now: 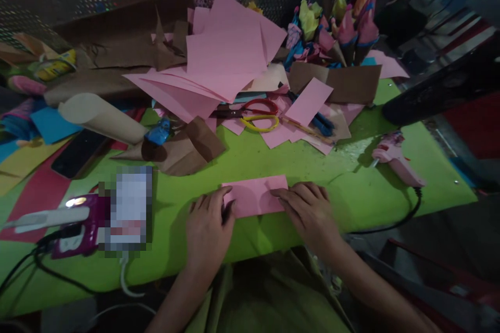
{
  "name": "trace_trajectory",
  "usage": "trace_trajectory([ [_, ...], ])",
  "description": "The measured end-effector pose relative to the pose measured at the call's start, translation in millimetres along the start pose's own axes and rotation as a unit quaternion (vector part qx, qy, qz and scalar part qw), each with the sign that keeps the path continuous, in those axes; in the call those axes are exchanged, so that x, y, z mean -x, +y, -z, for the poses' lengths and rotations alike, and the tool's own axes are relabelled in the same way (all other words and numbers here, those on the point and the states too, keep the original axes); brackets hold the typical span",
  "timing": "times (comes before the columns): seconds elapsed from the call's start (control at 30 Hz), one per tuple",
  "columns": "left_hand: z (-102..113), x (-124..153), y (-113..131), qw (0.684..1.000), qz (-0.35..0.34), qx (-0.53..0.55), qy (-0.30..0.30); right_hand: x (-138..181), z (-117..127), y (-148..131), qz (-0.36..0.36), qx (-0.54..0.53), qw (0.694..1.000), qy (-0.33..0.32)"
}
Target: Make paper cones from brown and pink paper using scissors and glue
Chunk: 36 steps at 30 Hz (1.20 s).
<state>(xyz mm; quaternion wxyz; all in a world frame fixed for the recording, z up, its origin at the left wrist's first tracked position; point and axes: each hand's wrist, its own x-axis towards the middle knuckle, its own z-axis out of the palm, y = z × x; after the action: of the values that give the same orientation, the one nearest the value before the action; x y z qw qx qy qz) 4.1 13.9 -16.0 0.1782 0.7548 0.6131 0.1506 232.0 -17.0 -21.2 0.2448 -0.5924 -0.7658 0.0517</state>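
Note:
A small rectangle of pink paper (255, 196) lies near the front edge of the green table, between my two hands. My left hand (209, 226) grips its left end, with the thumb at the near side and the fingers curled at the far corner. At the opposite end, my right hand (312, 213) has its thumb and fingertips closed on the paper's right edge. Beyond the paper are scissors (250, 114) with one red and one yellow handle. A loose pink strip (309, 100) rests on scraps to their right.
Large pink sheets (226, 47) and brown paper (128, 47) are piled at the back. Wrapped paper cones (347, 31) stand back right. A pink glue gun (398, 161) with a cord lies right. On the left are a dark phone (80, 153) and a purple power strip (80, 226) with cables.

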Motion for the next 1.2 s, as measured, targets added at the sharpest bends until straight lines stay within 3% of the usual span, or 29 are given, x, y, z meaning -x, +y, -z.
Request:
trace_trajectory([
  [0.47,3.3,-1.6,2.6,0.999,0.023,0.002,-0.030,-0.3,-3.7,0.8,-0.016,0.009,1.000,0.010],
  [0.8,-0.5,0.0,-0.4,1.000,0.002,0.001,-0.023,1.5,-5.9,1.3,-0.039,0.008,0.999,-0.002],
  [1.2,4.0,-0.3,6.0,0.993,-0.048,-0.106,0.005,-0.1,-4.1,0.1,-0.048,0.062,0.997,-0.014],
])
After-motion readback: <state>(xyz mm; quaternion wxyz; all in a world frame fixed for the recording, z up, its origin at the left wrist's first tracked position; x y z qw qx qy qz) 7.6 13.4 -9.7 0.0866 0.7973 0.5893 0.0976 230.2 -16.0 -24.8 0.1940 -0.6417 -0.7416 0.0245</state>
